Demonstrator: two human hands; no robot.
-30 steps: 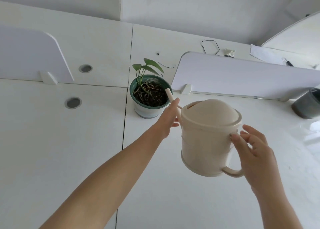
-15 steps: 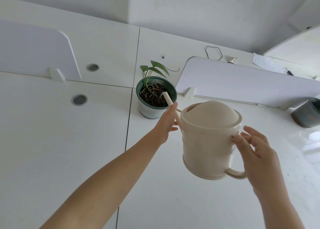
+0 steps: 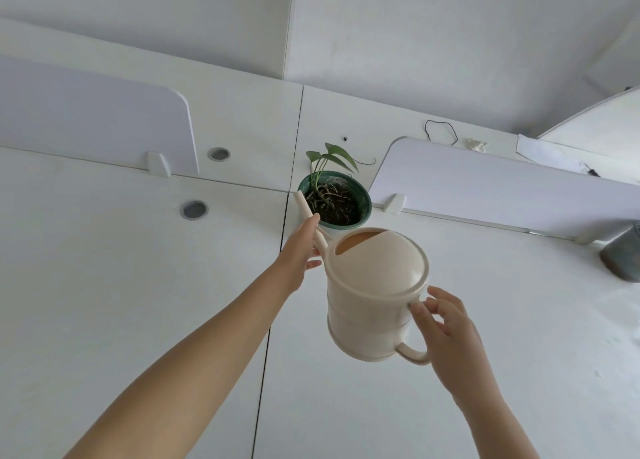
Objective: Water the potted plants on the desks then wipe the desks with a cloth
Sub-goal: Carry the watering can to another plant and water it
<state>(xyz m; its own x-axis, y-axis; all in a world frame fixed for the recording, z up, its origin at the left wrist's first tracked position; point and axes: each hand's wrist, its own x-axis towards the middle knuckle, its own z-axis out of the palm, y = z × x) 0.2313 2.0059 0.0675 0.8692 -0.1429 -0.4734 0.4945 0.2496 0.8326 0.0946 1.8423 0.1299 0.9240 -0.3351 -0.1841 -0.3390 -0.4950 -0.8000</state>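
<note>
- The can [image 3: 375,295], a cream plastic one with a half lid, is held in the air above the desk [image 3: 138,302], tilted with its spout [image 3: 304,208] pointing up and left.
- The left hand [image 3: 299,250] grasps the spout near its base, with the thumb lying along the top and the fingers curled underneath.
- The right hand [image 3: 446,323] is at the handle side, its fingertips touching the can's wall just under the rim. The palm hides the upper handle, so I cannot tell whether it truly clasps the handle or only steadies the can. The lower loop of the handle shows below the hand.
- The spout's tip is at the left rim of the pot [image 3: 363,205], seemingly just outside it.
- The pot is green and stands upright on the desk, just right of the dark seam between two desktops.
- It holds dark soil with bare roots showing, and a small plant [image 3: 334,155] with a few green leaves on its far side.
- A white divider [image 3: 86,119] stands to the left of the pot and another [image 3: 485,181] to the right.
- Two round holes [image 3: 194,209] are set in the desktops on the left, one on either side of the left divider's line.
- A thin black cord [image 3: 441,131] lies on the far desk behind the right divider.
- A grey bin [image 3: 623,254] is cut off by the right edge.
</note>
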